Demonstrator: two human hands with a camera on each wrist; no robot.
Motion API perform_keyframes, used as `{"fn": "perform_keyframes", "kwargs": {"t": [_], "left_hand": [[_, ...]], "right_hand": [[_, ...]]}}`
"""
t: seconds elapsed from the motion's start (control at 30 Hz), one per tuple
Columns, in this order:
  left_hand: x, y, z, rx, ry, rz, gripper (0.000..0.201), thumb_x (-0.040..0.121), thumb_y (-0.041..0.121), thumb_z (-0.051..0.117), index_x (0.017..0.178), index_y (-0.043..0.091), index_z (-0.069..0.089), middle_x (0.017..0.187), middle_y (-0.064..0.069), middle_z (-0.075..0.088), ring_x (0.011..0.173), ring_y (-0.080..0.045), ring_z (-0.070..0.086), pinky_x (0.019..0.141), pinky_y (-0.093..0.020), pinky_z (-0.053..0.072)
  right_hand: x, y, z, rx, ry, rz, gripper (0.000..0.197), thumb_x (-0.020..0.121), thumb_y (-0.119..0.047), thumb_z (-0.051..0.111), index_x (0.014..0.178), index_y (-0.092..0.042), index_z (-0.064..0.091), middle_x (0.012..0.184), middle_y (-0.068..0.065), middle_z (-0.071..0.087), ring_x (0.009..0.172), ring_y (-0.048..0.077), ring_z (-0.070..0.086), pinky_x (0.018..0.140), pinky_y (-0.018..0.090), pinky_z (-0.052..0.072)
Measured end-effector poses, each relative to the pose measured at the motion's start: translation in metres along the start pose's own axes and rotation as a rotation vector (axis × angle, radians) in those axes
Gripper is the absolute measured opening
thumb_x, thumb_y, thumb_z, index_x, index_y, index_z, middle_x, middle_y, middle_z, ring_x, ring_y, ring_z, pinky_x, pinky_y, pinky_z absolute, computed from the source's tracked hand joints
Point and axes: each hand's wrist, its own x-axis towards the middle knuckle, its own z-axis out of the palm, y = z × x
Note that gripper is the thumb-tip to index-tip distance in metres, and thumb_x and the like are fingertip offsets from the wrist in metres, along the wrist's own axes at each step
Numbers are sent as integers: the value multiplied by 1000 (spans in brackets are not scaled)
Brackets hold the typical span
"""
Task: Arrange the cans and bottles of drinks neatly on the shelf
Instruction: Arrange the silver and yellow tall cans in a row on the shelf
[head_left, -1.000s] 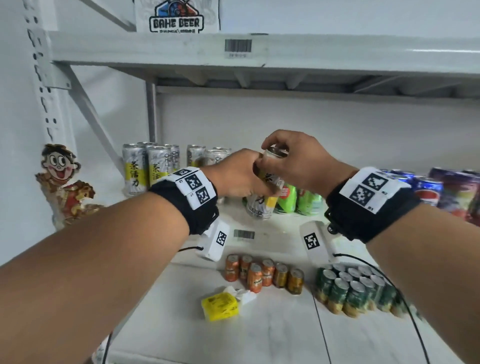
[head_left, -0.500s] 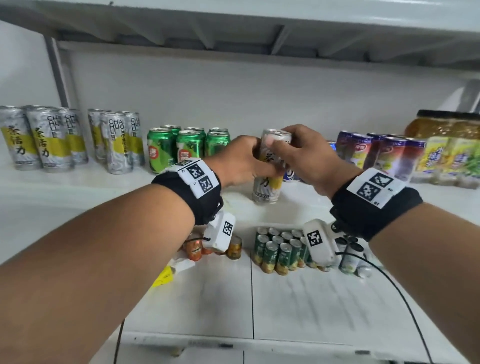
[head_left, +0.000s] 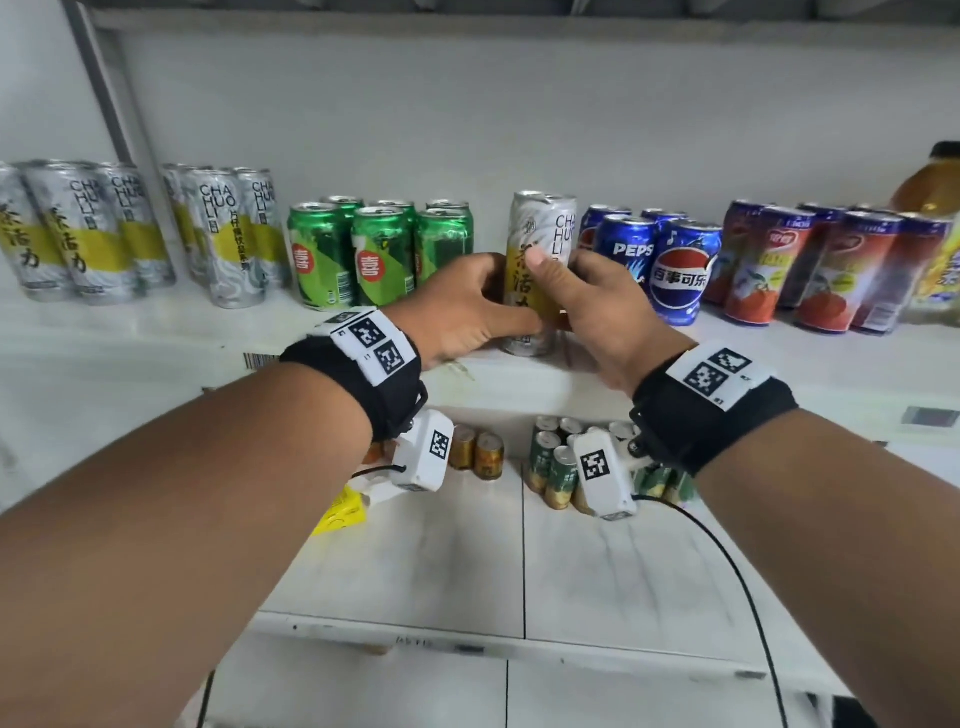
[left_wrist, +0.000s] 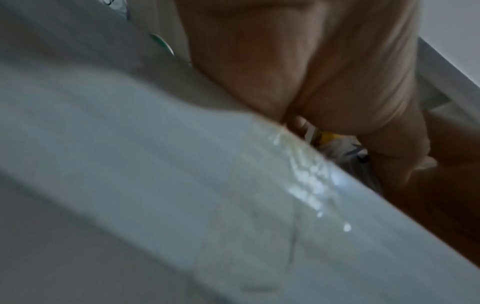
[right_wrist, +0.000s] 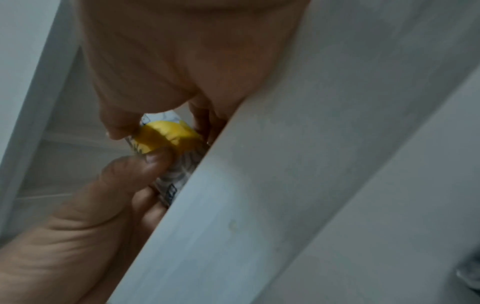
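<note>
Only the head view shows both hands, left hand and right hand, clamping the upright silver-yellow can between green cans and Pepsi cans; the right wrist view shows fingers on its yellow band.

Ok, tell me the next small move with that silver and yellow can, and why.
Probably carry it left. Both hands, left hand and right hand, grip the silver and yellow can between the green cans and Pepsi cans, while its matching cans stand further left.
</note>
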Motion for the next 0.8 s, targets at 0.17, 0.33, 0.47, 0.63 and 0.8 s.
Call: {"fn": "perform_keyframes", "kwargs": {"t": [0.17, 0.33, 0.47, 0.63, 0.8], "left_hand": [[6, -12, -3, -60, 52, 58, 61, 65, 28, 100, 117, 21, 69, 112, 4, 81, 105, -17, 78, 91, -35, 64], [6, -17, -1, -75, 29, 119, 35, 85, 32, 91, 110, 15, 73, 104, -2, 83, 99, -17, 80, 83, -29, 63], [5, -16, -2, -17, 36, 136, 30, 96, 33, 81, 111, 7, 76, 96, 0, 83, 90, -11, 79, 78, -22, 59], [2, -6, -3, 37, 42, 74, 53, 102, 40, 71, 106, -13, 71, 103, -33, 75, 85, -24, 70, 79, -51, 61], [0, -1, -3, -158, 34, -33, 39, 107, 35, 63, 104, -2, 73, 94, -22, 74, 74, -22, 75, 57, -32, 64]], "right_hand": [[-6, -2, -2, 41, 40, 20, 38, 98, -32, 72, 124, -6, 64, 123, 17, 74, 114, 38, 72, 99, 60, 57], [-10, -3, 4, 99, 75, 47, 47, 104, -37, 61, 126, 5, 63, 118, 25, 74, 108, 43, 74, 94, 61, 59], [-10, -3, 5, 74, 74, 45, 43, 105, -35, 61, 119, 5, 67, 119, 32, 71, 113, 51, 69, 97, 65, 56], [-8, -2, 6, 26, 93, 48, 37, 104, -36, 63, 107, 0, 73, 109, 27, 76, 108, 51, 70, 91, 60, 60], [-3, 4, 1, -18, 31, 28, 46, 98, -40, 70, 116, 3, 70, 120, 41, 64, 105, 60, 65, 98, 79, 45]]}}
